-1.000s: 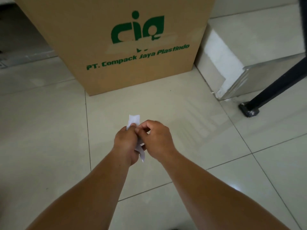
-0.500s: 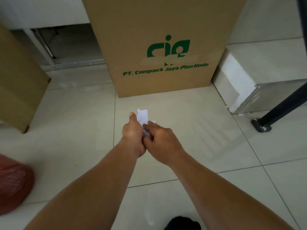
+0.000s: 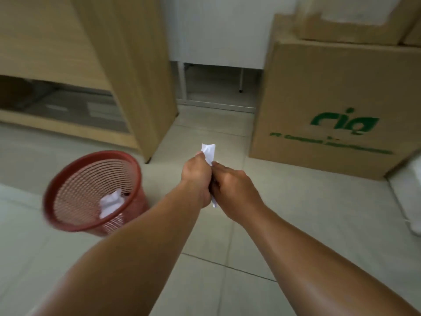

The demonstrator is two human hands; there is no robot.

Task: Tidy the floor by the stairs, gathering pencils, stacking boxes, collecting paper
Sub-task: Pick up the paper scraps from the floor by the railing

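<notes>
— What surrounds the hands?
— A red mesh bin [image 3: 91,190], holding crumpled paper [image 3: 111,202], stands near left; a printed cardboard box [image 3: 330,106] far right, a wooden cabinet [image 3: 127,65] far left.
— And the hands?
— Left hand [image 3: 197,176] and right hand [image 3: 234,190], touching, fingers closed around a white paper scrap [image 3: 208,151] above open tile floor [image 3: 319,213].

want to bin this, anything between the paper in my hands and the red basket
Nothing visible does. The paper is held by the left hand and right hand, and the red basket stands on the floor to the left, mouth open, with only bare tile between. It already holds crumpled paper.
</notes>
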